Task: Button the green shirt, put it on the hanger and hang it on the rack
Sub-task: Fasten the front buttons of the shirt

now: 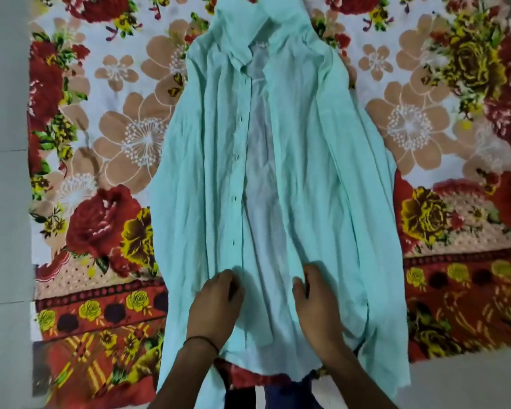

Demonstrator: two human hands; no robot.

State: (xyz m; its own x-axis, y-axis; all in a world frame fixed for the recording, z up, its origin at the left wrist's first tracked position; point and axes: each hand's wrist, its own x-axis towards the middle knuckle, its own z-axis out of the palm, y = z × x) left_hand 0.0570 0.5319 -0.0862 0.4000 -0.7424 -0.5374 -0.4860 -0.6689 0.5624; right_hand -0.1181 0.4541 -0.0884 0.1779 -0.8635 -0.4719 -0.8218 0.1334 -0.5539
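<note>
- The green shirt (307,143) lies open and face up on the floral blanket (115,137), collar away from you and hem at your wrists. The two fronts are apart, with the pale inside showing between them.
- Your left hand (216,302) has its fingers curled together, pinching the lower end of the buttonhole strip (237,157). Your right hand (313,293) curls its fingers over the edge of the opposite front, thumb set apart. The fingertips themselves are hidden.
- If you start with the wrong hole, every button above lands one off and the hem ends uneven.
- No buttons show. The right edge looks rolled under, so you may fumble for them.
- The cloth is thin and wrinkled. Drag the fronts together hard and the shirt likely slides and bunches on the blanket.
- Neither hanger nor rack is in view.
</note>
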